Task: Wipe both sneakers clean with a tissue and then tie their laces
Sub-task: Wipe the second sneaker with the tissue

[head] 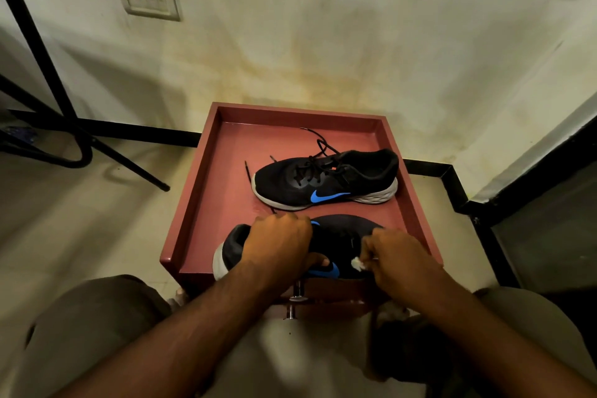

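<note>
Two black sneakers with blue logos and white soles lie in a reddish-brown drawer (200,184). The far sneaker (326,181) rests on its sole, toe to the left, with its black laces (319,147) untied and spread loose. The near sneaker (342,236) sits at the drawer's front edge, heel to the left. My left hand (277,242) grips it over the collar, thumb on its near side. My right hand (400,258) pinches a small crumpled white tissue (357,264) against the sneaker's near side. The near sneaker's laces are hidden.
The drawer stands on a pale tiled floor against a stained wall (323,42). A metal knob (298,292) sticks out of its front. Black table legs (48,74) stand at the left. A dark step edge (484,203) runs along the right. My knees (97,333) flank the drawer.
</note>
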`<control>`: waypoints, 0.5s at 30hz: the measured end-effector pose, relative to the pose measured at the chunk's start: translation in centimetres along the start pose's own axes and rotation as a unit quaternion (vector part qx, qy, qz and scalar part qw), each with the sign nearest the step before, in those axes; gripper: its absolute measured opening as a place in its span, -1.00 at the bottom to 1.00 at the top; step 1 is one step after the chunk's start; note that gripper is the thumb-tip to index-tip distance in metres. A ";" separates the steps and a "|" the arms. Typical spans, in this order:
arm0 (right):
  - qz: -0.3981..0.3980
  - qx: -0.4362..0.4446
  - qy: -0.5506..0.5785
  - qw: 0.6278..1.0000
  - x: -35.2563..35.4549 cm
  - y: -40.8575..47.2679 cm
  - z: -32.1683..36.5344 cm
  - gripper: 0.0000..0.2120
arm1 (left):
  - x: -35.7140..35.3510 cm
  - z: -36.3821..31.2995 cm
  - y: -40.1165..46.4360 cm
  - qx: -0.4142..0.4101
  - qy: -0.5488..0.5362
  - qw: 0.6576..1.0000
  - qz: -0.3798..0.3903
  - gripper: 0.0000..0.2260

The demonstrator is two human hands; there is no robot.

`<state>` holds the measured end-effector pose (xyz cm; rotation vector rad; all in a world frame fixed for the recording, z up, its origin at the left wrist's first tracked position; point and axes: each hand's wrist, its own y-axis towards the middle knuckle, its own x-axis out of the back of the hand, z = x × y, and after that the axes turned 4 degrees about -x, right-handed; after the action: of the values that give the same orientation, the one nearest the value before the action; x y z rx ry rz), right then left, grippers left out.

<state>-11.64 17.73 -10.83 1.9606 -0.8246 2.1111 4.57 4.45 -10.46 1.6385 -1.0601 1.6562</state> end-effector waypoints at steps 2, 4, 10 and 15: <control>-0.060 -0.050 -0.043 0.996 -0.1 0.7 -0.7 -0.88 | 0.0 0.2 0.1 -0.006 -0.006 1.000 0.003 -0.44; -0.075 -0.072 -0.072 0.992 0.1 1.2 -0.8 -0.80 | 0.0 0.2 0.1 -0.005 -0.009 1.000 -0.001 -0.43; -0.004 -0.018 -0.085 0.996 0.1 1.2 -0.6 -0.78 | -0.4 -0.1 0.0 0.000 0.011 1.000 -0.018 -0.43; -0.161 -0.041 0.150 0.975 -0.7 1.6 -2.7 -0.89 | -0.5 0.0 -0.5 0.002 -0.014 0.999 -0.036 -0.41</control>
<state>-14.69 17.83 -11.97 1.5561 -0.4906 2.0656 5.02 4.77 -10.91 1.6879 -1.0004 1.5928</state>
